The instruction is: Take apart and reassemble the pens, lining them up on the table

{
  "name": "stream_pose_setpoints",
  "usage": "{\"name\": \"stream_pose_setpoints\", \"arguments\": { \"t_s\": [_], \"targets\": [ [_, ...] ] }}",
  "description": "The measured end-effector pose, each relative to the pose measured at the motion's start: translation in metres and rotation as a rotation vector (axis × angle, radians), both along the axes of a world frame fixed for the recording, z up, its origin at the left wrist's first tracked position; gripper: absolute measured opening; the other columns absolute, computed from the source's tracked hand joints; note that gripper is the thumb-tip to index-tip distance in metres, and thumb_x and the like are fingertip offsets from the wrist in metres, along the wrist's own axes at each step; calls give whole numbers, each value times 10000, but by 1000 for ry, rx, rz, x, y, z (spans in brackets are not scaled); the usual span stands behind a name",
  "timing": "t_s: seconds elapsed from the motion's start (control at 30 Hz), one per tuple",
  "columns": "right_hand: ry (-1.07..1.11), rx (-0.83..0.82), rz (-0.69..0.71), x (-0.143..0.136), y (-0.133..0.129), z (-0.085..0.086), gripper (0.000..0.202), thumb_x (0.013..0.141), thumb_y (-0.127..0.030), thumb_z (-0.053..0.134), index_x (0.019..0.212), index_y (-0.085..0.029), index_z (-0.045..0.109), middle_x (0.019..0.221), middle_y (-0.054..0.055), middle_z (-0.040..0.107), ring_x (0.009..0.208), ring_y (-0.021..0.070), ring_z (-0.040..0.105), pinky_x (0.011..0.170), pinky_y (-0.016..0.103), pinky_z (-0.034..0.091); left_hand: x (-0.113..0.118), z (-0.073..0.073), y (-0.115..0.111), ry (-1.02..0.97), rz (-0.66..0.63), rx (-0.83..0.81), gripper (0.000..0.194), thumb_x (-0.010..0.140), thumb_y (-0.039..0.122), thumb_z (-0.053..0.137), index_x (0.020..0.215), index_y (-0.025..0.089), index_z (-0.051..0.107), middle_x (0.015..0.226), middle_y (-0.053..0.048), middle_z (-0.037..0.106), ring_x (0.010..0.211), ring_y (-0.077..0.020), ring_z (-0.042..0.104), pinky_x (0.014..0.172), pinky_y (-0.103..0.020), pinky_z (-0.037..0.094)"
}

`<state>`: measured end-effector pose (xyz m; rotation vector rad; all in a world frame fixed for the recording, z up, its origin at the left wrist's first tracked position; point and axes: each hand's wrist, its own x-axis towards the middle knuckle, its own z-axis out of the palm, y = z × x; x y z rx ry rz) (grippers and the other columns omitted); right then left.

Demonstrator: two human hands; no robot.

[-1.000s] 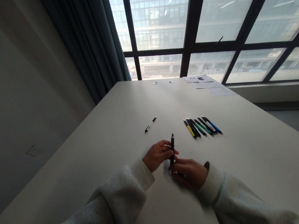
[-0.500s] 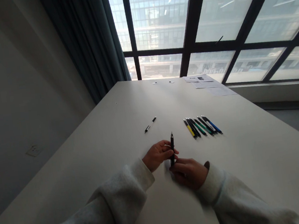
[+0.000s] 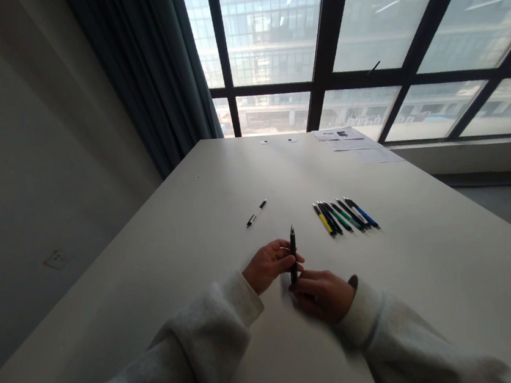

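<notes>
A black pen stands nearly upright between my two hands, its tip pointing up and away from me. My left hand pinches the pen's middle between thumb and fingers. Around its lower end, the fingers of my right hand are closed; that end is partly hidden by them. Beyond my left hand, a white pen with black ends lies alone on the table. Several pens in black, yellow, green and blue lie side by side in a slanting row, ahead and to the right of my right hand.
The white table runs toward the windows. Printed sheets of paper lie at its far right corner. Two small cable holes sit near the far edge. A dark curtain hangs behind on the left.
Almost nothing differs: both hands keep the same hold on the black pen, and the whole view has shifted very slightly.
</notes>
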<state>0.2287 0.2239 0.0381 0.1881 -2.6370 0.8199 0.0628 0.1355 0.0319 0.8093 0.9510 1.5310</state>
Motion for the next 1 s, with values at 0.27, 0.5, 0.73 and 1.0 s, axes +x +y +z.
{"name": "stream_pose_setpoints", "arguments": {
  "t_s": [0.27, 0.5, 0.73, 1.0],
  "targets": [
    [-58, -30, -79, -2, 0, 4, 117, 859, -230, 561, 938, -180, 633, 757, 43, 612, 586, 128, 556, 571, 233, 449, 1, -4, 5, 83, 140, -71, 466, 688, 394, 800, 962, 115, 547, 885, -95, 683, 751, -180, 671, 723, -317, 518],
    [8, 48, -343, -4, 38, -15, 140, 795, -133, 505, 835, -166, 635, 703, 38, 599, 569, 131, 543, 571, 235, 428, -24, -14, 10, 926, 490, -82, 214, 815, 342, 669, 919, 169, 598, 861, -46, 640, 748, -168, 612, 724, -323, 496],
    [14, 77, -679, -3, 81, -28, 258, 770, -200, 492, 997, -143, 602, 639, 15, 584, 537, 157, 537, 577, 267, 434, -78, -21, 18, 1553, 722, -139, 231, 812, 225, 649, 1038, 197, 611, 1065, -77, 595, 984, -244, 548, 908, -401, 437],
    [-18, -95, -809, -5, 91, -26, 218, 759, -310, 544, 917, -167, 590, 665, 24, 649, 606, 175, 610, 639, 278, 466, -92, -21, 17, 1731, 713, -310, 316, 846, 278, 597, 1155, 213, 618, 1147, -92, 601, 1019, -284, 524, 832, -410, 431]
  ]
}}
